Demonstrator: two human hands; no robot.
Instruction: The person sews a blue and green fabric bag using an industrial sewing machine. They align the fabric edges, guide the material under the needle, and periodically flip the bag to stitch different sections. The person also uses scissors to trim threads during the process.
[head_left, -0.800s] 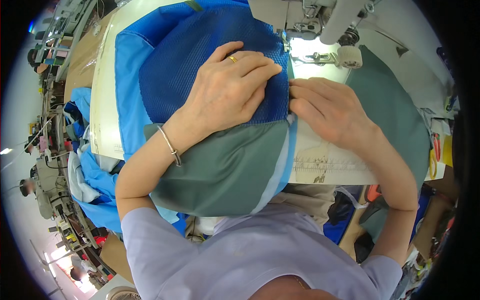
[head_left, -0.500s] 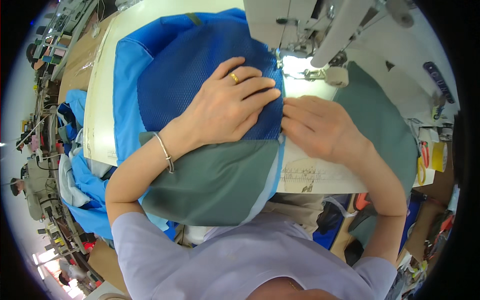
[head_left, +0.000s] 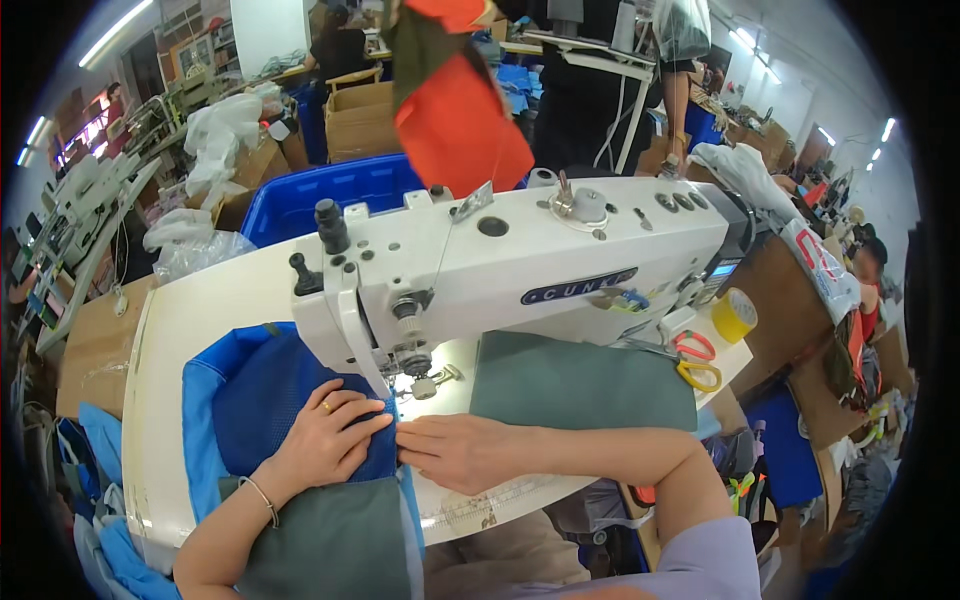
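Note:
My left hand [head_left: 330, 435] lies flat, fingers spread, on the navy mesh panel [head_left: 262, 400] of a fabric piece, left of the needle area. At the panel's right edge, my right hand [head_left: 465, 452] has its fingers pressed together on the fabric edge, close to the left fingertips. The piece also has a bright blue border [head_left: 200, 440] and a grey-green lower part [head_left: 325, 540] that hangs toward me. Just beyond my fingers is the presser foot [head_left: 397, 388] of a white sewing machine [head_left: 450, 265]. The fabric under my right fingertips is partly hidden.
Right of the needle, a separate grey-green panel [head_left: 580, 385] lies on the table. Scissors [head_left: 697, 362] with red and yellow handles and a yellow tape roll [head_left: 735, 315] sit farther right. Behind the machine are a blue bin [head_left: 330, 195] and raised orange-and-olive fabric [head_left: 465, 125].
The view has tilted up, bringing the whole machine and the room behind it into sight. Both hands keep nearly the same places on the fabric.

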